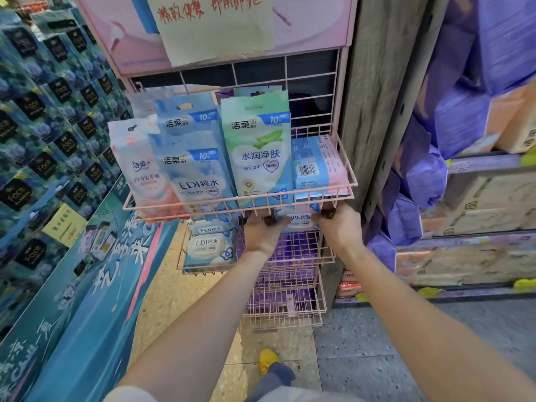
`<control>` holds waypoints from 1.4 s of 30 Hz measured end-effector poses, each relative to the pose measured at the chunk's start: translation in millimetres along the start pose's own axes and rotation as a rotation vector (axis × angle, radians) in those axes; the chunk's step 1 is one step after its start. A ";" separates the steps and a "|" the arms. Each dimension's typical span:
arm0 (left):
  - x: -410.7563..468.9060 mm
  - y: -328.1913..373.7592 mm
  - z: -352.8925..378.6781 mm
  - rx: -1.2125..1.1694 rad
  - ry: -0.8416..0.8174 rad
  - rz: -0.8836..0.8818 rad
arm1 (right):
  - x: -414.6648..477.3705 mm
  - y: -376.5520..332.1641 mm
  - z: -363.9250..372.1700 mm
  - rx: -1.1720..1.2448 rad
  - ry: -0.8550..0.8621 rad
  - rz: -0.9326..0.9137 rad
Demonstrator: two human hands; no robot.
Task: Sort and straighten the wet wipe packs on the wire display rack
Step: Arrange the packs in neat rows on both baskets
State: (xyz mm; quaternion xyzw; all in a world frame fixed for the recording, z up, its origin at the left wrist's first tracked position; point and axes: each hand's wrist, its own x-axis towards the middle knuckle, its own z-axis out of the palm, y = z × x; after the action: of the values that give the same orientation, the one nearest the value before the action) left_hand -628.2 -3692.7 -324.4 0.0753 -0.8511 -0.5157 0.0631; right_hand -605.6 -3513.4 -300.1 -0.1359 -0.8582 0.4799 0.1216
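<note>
A pink wire rack [345, 158] holds wet wipe packs on tiers. In its top basket stand a pink 99.9% pack [139, 169], blue EDI packs [194, 169] and a green pack [258, 158]; a blue-pink pack [316, 166] lies flat with its barcode up. Just under that basket, my left hand [262, 232] and my right hand [339, 224] grip the two ends of a white-blue 99% pack [298, 220]. Its upper part is hidden by the basket's front rim. White EDI packs [208, 245] sit in the second basket to the left.
Purple packs [290, 250] fill the lower baskets. A teal display stand [87, 285] with dark tissue boxes rises at the left. A grey wooden post [377, 97] flanks the rack on the right, then shelves of purple bags and cartons. A yellow shoe [268, 359] shows on the floor.
</note>
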 end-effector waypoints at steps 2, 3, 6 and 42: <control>-1.9 -1.3 1.6 0.000 0.030 0.006 | -2.2 2.6 1.0 0.023 0.009 0.006; -2.7 -0.7 2.5 0.006 0.034 -0.007 | -3.4 2.9 1.1 0.029 0.015 0.006; -3.1 0.0 2.7 0.013 0.042 -0.030 | -3.7 2.5 2.4 0.055 0.020 0.019; -74.2 29.2 -19.0 0.334 0.048 0.124 | -19.3 -148.1 -99.6 -0.488 -0.130 -0.110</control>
State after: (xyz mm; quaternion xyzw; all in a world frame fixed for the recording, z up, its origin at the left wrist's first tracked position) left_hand -553.8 -3681.6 -292.0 0.0445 -0.9262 -0.3604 0.1014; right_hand -571.1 -3515.9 -124.0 -0.0832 -0.9607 0.2588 0.0557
